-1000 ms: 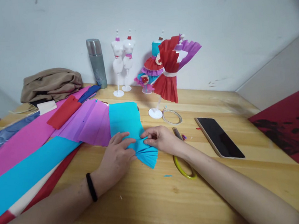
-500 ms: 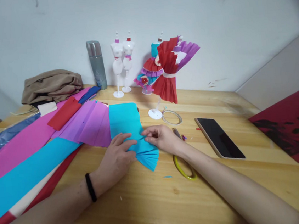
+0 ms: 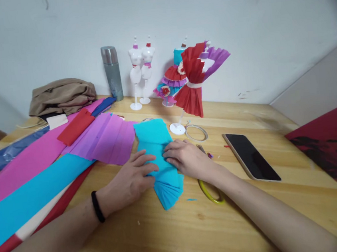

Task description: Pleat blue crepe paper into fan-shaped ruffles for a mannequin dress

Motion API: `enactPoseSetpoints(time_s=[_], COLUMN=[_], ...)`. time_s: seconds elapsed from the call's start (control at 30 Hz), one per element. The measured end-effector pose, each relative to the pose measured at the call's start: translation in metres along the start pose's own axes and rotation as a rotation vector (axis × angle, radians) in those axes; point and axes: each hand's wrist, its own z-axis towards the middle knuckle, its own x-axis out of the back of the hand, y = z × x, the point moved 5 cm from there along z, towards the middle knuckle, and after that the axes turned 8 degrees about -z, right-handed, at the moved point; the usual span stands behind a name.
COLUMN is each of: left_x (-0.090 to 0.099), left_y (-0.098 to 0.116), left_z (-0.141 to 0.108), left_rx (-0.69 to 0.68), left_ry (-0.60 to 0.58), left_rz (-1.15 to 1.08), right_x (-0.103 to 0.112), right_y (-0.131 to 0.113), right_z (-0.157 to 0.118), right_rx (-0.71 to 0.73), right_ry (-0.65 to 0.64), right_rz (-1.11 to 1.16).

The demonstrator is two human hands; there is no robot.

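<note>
A sheet of turquoise crepe paper (image 3: 154, 132) lies on the table between my hands, its near end gathered into pleats that fan out toward me. On its left edge, my left hand (image 3: 130, 180) grips the paper with curved fingers, the thumb near the pleats. My right hand (image 3: 190, 159) holds the opposite edge, fingers bent over a fold; its thumb is hidden. Partly under my right forearm lie scissors with a yellow-green handle (image 3: 208, 194). Small turquoise scraps (image 3: 191, 199) rest beside them.
Purple crepe paper (image 3: 112, 142) and long coloured strips (image 3: 43, 191) spread to the left. Behind stand white mannequins (image 3: 135, 71), a mannequin in a red paper dress (image 3: 192, 79) and a flask (image 3: 112, 73). A wire ring (image 3: 196, 132) and a phone (image 3: 251, 155) lie right.
The turquoise paper has shifted toward me and turned, with a crosswise fold now across its middle. My right hand's fingers have closed further over its edge. The view has shifted slightly.
</note>
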Motion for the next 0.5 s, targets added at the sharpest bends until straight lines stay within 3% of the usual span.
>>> enactPoseSetpoints(time_s=[0.13, 0.23, 0.37, 0.43, 0.5], left_x=[0.011, 0.014, 0.014, 0.013, 0.014], left_y=[-0.012, -0.018, -0.022, -0.022, -0.021], left_z=[0.0, -0.001, -0.004, -0.005, -0.004], left_rx=[0.045, 0.045, 0.028, 0.015, 0.015], left_ry=[-0.029, -0.108, -0.104, -0.099, -0.101], left_rz=[-0.008, -0.05, -0.053, -0.03, -0.003], right_x=[0.004, 0.008, 0.016, 0.015, 0.011], right_y=[0.0, -0.002, -0.018, -0.029, -0.034], right_z=[-0.005, -0.008, -0.008, -0.008, -0.008], right_rx=[-0.195, -0.237, -0.039, 0.079, 0.089], right_ry=[-0.166, -0.142, 0.069, 0.062, -0.016], right_rz=[-0.155, -0.15, 0.064, 0.167, 0.165])
